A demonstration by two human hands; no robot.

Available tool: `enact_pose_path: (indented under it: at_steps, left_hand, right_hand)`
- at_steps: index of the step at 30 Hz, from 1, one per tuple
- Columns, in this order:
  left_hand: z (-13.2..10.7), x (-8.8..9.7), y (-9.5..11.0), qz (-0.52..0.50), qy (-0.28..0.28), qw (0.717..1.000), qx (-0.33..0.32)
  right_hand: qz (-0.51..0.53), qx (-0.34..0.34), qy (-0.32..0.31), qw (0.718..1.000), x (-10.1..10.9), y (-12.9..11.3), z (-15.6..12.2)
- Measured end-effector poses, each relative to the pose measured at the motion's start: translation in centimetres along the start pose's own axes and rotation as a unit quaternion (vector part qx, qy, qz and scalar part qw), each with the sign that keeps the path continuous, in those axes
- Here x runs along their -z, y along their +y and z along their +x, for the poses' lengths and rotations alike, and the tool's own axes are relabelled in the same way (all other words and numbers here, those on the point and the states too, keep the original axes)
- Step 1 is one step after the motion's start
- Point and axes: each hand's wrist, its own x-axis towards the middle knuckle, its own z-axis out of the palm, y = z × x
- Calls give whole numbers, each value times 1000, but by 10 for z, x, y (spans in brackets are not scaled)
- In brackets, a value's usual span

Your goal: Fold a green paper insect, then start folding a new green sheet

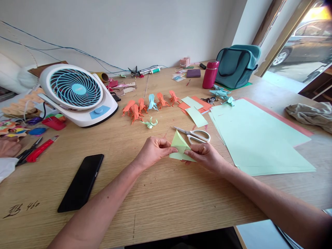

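A small light-green folded paper (179, 145) rests on the wooden table (166, 193) in front of me. My left hand (153, 150) pinches its left edge with thumb and fingers. My right hand (206, 156) presses and pinches its right lower edge. One corner of the paper stands up as a triangular flap. White-handled scissors (195, 135) lie just beyond the paper, close to my right hand.
Large light-green sheets (259, 138) lie at right. Several orange and blue origami figures (150, 103) stand mid-table. A white fan (77, 93) and a black phone (81, 181) are at left, a red utility knife (41, 148) far left, a red bottle (210, 74) and teal bag (237, 65) behind.
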Motion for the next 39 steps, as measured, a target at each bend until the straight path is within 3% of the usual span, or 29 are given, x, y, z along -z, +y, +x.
enact_pose_path:
  at_steps: [9, 14, 22, 33, 39]
  left_hand:
    - [0, 0, 6, -39, 13, 999, 23]
    - [1, -2, 2, -65, -25, 996, 56]
    - [-3, -7, 4, 20, 48, 999, 14]
    - [-6, -16, 6, 38, 54, 998, 16]
    - [-7, -16, 7, -7, 8, 999, 37]
  right_hand:
    - [-42, 15, -4, 999, 0, 0, -1]
    - [-46, 12, -16, 999, -1, 1, -1]
    - [-21, -4, -9, 1000, -1, -2, 3]
    - [-7, 17, 27, 999, -3, -1, 5]
    - [-16, 41, 47, 998, -4, 2, 5]
